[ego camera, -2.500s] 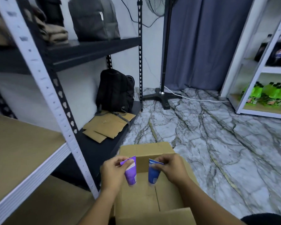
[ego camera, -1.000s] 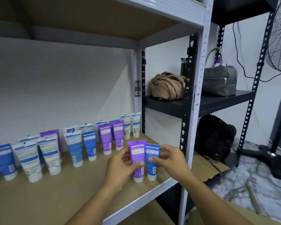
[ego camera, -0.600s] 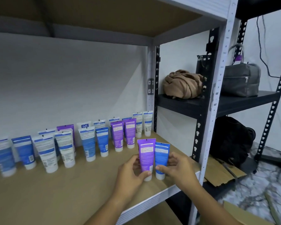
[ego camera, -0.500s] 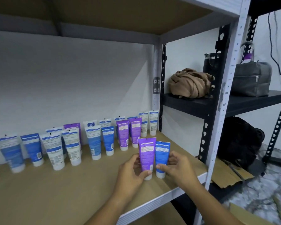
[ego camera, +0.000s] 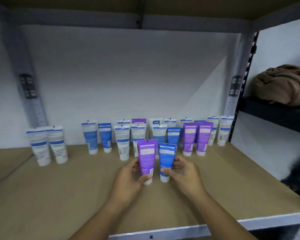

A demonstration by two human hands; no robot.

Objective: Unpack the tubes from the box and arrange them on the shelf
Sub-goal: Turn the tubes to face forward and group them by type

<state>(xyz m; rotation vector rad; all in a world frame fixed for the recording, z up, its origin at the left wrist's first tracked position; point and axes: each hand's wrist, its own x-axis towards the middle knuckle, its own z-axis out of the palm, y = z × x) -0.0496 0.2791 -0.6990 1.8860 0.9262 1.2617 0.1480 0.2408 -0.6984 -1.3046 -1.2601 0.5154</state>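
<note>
My left hand (ego camera: 128, 177) grips a purple tube (ego camera: 146, 158), cap down, over the brown shelf board (ego camera: 59, 196). Beside it my right hand (ego camera: 184, 172) holds a blue tube (ego camera: 166, 158), also cap down. Both tubes stand upright side by side, in front of the row; whether their caps touch the board I cannot tell. Behind them several white, blue and purple tubes (ego camera: 189, 137) stand in a row along the back wall. The box is out of view.
A white shelf rim (ego camera: 180, 229) runs along the front edge. To the right, past the black post (ego camera: 244, 84), a brown cloth bundle (ego camera: 284, 85) lies on a dark shelf. Bare board lies left and right of my hands.
The view swung left and closer to the shelf. My hands carried both tubes from the box up to the board and now hold them further left, in front of the row's middle.
</note>
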